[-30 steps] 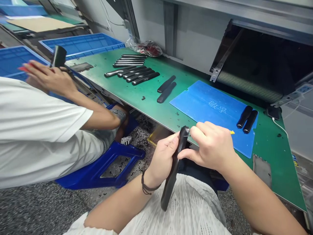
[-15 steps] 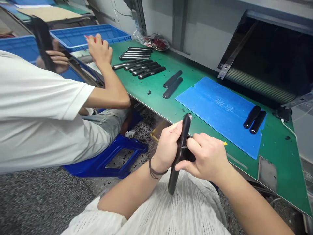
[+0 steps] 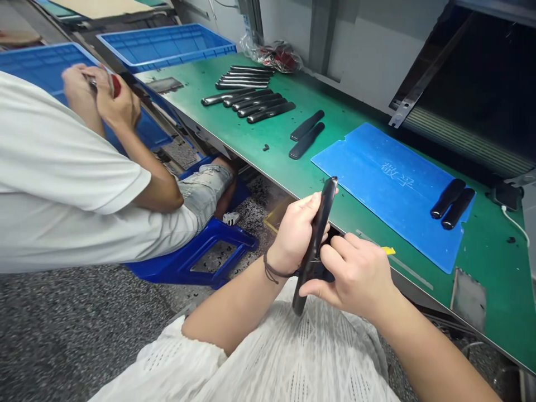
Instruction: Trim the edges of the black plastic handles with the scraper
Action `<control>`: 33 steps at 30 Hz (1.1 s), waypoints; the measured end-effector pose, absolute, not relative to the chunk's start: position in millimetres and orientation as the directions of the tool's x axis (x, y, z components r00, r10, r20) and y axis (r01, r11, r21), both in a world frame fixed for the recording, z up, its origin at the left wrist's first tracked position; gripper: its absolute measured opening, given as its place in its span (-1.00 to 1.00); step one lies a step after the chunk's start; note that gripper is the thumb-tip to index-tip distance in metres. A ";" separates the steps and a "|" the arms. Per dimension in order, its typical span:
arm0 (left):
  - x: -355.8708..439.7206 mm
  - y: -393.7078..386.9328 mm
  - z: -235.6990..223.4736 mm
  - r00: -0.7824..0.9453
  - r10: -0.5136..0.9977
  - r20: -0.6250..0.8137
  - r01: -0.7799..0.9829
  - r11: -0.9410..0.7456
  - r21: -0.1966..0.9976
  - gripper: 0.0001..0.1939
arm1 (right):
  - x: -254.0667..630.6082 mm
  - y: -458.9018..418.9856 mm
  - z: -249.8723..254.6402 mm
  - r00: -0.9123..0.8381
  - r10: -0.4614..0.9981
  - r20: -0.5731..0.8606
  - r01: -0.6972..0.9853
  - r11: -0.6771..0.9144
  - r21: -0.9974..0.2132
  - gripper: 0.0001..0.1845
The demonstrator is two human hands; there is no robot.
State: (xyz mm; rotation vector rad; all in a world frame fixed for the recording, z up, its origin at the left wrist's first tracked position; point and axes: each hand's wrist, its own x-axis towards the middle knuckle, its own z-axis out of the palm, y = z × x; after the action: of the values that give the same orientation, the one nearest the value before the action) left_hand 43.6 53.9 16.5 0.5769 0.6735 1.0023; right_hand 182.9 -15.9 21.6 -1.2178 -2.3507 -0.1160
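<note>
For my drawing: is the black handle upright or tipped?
Tipped: the black handle leans sideways in the left hand, its top toward the green bench.

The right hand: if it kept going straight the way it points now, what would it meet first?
Most likely the black handle gripped in the left hand. The fingers of the right hand point at it and seem to be right against it, though depth is hard to judge from this view.
</note>
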 end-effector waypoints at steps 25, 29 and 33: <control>29.9 87.7 12.0 0.118 0.855 -0.505 -0.785 0.392 0.479 -0.64 | 166.7 -41.1 5.8 -0.485 0.694 0.533 0.792 0.607 -0.068 -0.43; 25.8 94.1 1.3 0.127 0.802 -0.584 -0.824 0.413 0.389 -0.64 | 164.7 -39.9 -1.7 -0.473 0.667 0.575 0.786 0.615 -0.067 -0.43; 10.6 103.2 -13.0 0.061 0.780 -0.623 -0.852 0.365 0.375 -0.63 | 166.3 -35.0 -12.2 -0.405 0.723 0.559 0.771 0.599 -0.217 -0.67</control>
State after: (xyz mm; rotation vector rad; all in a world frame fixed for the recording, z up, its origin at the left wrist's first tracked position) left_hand 10.6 103.2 -13.0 -0.1011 0.8661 1.2380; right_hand 166.3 -35.0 -12.2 -1.1761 -2.2071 -0.0994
